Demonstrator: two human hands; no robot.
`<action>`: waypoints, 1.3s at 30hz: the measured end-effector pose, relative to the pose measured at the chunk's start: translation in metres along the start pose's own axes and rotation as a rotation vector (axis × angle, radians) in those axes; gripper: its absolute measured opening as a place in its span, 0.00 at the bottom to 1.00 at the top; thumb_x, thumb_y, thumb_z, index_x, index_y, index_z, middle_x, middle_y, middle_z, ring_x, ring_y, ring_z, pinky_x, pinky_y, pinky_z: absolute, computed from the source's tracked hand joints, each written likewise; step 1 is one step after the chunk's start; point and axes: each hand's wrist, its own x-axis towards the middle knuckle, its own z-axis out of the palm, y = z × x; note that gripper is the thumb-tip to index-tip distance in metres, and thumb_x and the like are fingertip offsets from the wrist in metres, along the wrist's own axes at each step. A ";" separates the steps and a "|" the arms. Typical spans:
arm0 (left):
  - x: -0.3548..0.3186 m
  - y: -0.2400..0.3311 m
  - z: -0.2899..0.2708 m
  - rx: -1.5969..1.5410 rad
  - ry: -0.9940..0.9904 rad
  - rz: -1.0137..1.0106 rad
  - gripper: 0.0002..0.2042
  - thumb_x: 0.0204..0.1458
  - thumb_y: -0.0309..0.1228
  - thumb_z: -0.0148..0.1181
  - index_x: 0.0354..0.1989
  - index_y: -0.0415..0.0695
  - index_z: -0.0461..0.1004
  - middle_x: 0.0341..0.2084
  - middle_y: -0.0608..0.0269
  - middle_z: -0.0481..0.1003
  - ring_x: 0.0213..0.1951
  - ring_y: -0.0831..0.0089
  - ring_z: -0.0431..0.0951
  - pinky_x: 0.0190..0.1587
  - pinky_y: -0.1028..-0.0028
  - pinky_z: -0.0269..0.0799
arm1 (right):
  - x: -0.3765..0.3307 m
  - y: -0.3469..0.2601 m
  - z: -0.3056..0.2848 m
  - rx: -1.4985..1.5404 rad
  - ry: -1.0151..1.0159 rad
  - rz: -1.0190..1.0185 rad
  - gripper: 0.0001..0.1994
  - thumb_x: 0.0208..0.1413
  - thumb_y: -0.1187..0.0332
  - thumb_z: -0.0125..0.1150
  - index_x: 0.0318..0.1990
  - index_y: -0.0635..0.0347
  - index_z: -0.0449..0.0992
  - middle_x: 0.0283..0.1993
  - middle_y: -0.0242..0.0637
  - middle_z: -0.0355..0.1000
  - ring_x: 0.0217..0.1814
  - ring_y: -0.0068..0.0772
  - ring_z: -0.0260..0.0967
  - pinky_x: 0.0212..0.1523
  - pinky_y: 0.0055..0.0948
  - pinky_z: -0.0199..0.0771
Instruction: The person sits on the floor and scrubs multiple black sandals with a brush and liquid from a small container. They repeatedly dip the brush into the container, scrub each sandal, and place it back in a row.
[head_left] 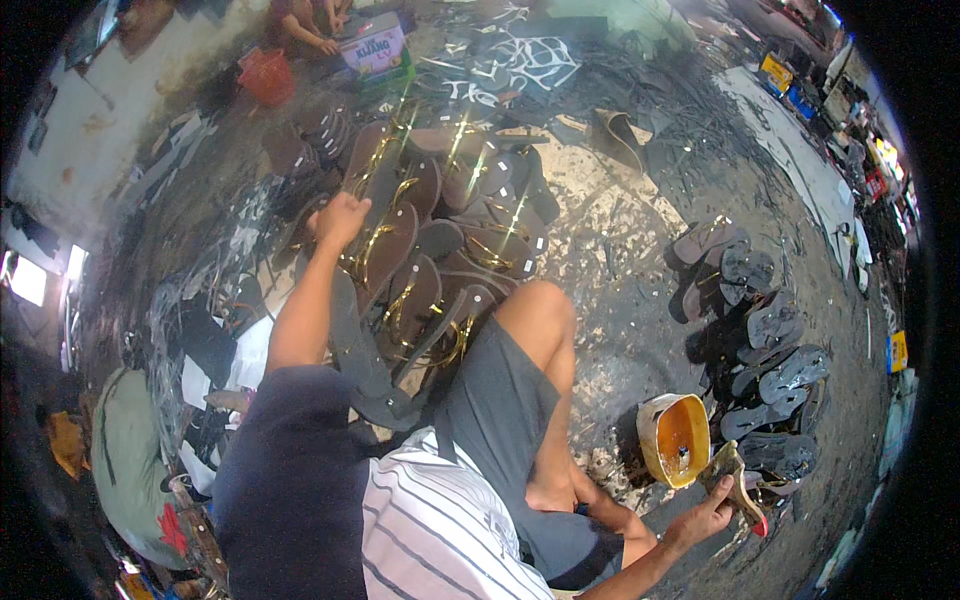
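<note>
My left hand [340,220] reaches out over a pile of brown sandals [412,300] with shiny gold straps. Its fingers are curled closed at the pile's left side; whatever they may hold is hidden. Low on the right, my right hand [705,512] grips a brush [738,478] with a red-tipped handle. The brush is beside the rim of a cut-open plastic container [650,440], which holds amber liquid, probably glue. Dark sandal soles [795,372] lie in an overlapping row beyond the container, to the right of the brush.
At the far left another person's hand [328,46] is by a printed box [375,50], near a red bucket [265,77]. White cut-out scraps [540,62] litter the far floor. A green sack [130,460] stands at my left. My bent knee [540,305] borders the pile.
</note>
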 end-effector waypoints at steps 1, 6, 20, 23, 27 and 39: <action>0.010 -0.001 -0.009 0.012 0.020 0.068 0.23 0.52 0.54 0.59 0.47 0.49 0.74 0.42 0.52 0.80 0.47 0.52 0.79 0.52 0.54 0.67 | 0.000 -0.001 0.003 0.015 -0.015 0.049 0.26 0.61 0.51 0.64 0.39 0.74 0.76 0.45 0.45 0.77 0.43 0.30 0.69 0.49 0.33 0.69; -0.028 0.096 -0.037 -0.493 0.138 0.427 0.26 0.51 0.35 0.68 0.55 0.37 0.68 0.43 0.55 0.78 0.46 0.64 0.79 0.50 0.68 0.74 | 0.003 0.004 -0.005 -0.024 -0.049 -0.031 0.20 0.68 0.60 0.54 0.54 0.73 0.75 0.54 0.45 0.75 0.55 0.33 0.72 0.57 0.34 0.71; -0.242 0.190 -0.011 -0.442 -0.498 1.135 0.51 0.40 0.45 0.76 0.71 0.41 0.53 0.73 0.44 0.46 0.74 0.46 0.45 0.72 0.53 0.46 | 0.040 0.049 0.038 0.308 -0.015 -0.246 0.19 0.52 0.63 0.73 0.48 0.64 0.79 0.48 0.42 0.79 0.47 0.34 0.76 0.51 0.32 0.74; -0.242 0.209 0.000 -0.286 -0.434 1.161 0.49 0.42 0.50 0.73 0.70 0.38 0.57 0.70 0.44 0.56 0.72 0.46 0.50 0.71 0.53 0.46 | 0.040 0.034 -0.011 -0.075 -0.144 -0.233 0.17 0.54 0.69 0.71 0.51 0.63 0.78 0.49 0.36 0.78 0.49 0.25 0.74 0.53 0.27 0.73; -0.245 0.219 0.012 -0.059 -0.214 1.326 0.51 0.40 0.53 0.74 0.69 0.35 0.56 0.67 0.43 0.59 0.68 0.46 0.57 0.69 0.52 0.49 | 0.050 0.095 -0.075 -0.675 -0.129 -0.264 0.16 0.58 0.60 0.67 0.49 0.59 0.80 0.46 0.38 0.79 0.50 0.30 0.75 0.52 0.32 0.72; -0.340 0.281 0.015 -1.486 -1.760 0.026 0.28 0.62 0.51 0.51 0.58 0.38 0.70 0.51 0.55 0.77 0.52 0.61 0.78 0.53 0.65 0.76 | -0.047 -0.083 0.045 0.613 -0.158 -0.133 0.15 0.62 0.63 0.64 0.49 0.64 0.77 0.45 0.32 0.75 0.46 0.21 0.70 0.47 0.25 0.70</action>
